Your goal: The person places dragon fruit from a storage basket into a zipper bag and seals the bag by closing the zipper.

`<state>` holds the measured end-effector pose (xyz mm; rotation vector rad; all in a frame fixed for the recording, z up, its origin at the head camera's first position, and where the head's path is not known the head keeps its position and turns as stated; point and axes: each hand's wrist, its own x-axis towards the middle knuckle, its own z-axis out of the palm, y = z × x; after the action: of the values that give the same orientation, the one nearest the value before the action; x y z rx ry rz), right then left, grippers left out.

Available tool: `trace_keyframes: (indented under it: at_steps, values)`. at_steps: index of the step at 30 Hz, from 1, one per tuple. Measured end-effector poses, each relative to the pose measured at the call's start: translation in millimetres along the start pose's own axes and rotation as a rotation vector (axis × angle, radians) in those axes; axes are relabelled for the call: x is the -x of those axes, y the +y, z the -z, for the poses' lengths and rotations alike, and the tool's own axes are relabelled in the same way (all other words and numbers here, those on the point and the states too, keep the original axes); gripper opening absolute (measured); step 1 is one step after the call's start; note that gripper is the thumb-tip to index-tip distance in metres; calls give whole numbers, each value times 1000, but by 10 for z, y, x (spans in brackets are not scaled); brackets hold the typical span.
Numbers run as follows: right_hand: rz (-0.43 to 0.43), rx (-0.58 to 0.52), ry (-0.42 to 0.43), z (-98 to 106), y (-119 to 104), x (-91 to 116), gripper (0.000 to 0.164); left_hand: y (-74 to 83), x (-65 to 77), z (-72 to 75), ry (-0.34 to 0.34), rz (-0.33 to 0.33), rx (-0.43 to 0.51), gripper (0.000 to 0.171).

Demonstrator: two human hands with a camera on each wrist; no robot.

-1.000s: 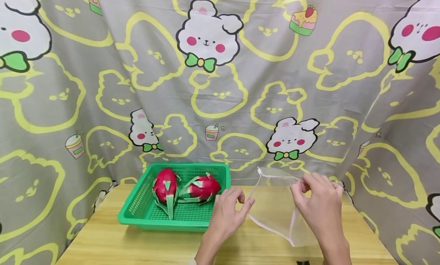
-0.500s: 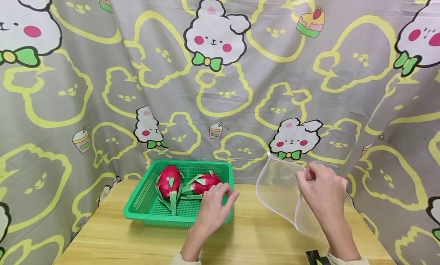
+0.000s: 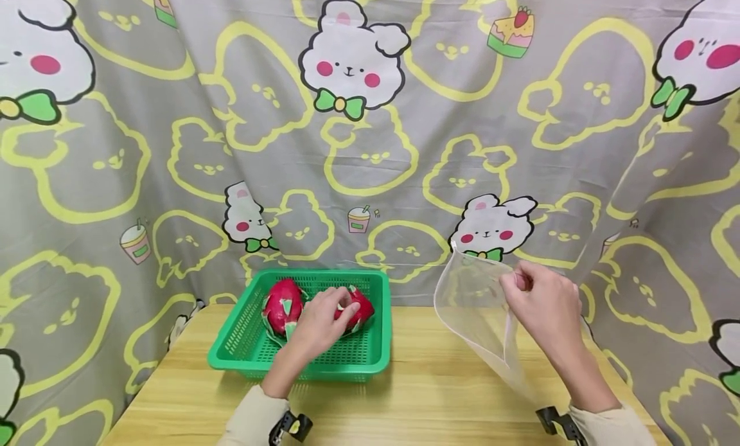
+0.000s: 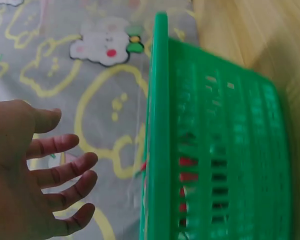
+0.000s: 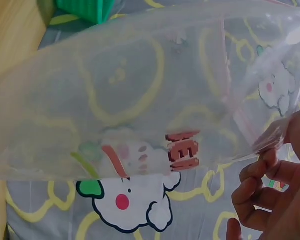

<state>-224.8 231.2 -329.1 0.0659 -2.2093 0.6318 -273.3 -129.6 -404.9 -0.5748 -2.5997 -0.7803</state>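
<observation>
My left hand (image 3: 317,322) hovers over the green plastic basket (image 3: 376,362), its fingers loosely bent and holding nothing. In the left wrist view the same hand (image 4: 45,175) is spread beside the basket wall (image 4: 162,125). Two red dragon fruits with green scales lie in the basket. One dragon fruit (image 3: 282,304) is at the left; the other dragon fruit (image 3: 362,310) is partly hidden behind my left hand. My right hand (image 3: 543,304) pinches the top edge of a translucent plastic bag (image 3: 471,298), which hangs with its mouth partly spread. Red print (image 5: 183,151) shows on the bag in the right wrist view.
Basket and hands are over a light wooden table (image 3: 399,401). Behind it hangs a grey curtain (image 3: 370,144) with cartoon dogs. Dark wrist straps with camera mounts (image 3: 289,427) sit on both cuffs.
My left hand has let go of the bag's edge and moved left over the basket to the right-hand dragon fruit. My right hand keeps its pinch, and the bag is held slightly higher.
</observation>
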Motion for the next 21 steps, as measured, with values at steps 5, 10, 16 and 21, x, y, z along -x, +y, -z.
trace_keyframes:
  at_steps: [5, 10, 16, 21]
  values:
    - [-10, 19, -22, 37, 19, -9, 26, -159, -106, 91, -66, 30, 22, 13]
    - [6, 31, -37, 30, 59, 0, 27, -276, -252, 131, -147, 62, 16, 15]
    - [4, 58, -37, 4, 131, 31, 27, -354, -438, 153, -275, 98, 33, 33]
    - [8, 55, -43, -25, 126, 9, 27, -457, -570, 148, -339, 103, 30, 48]
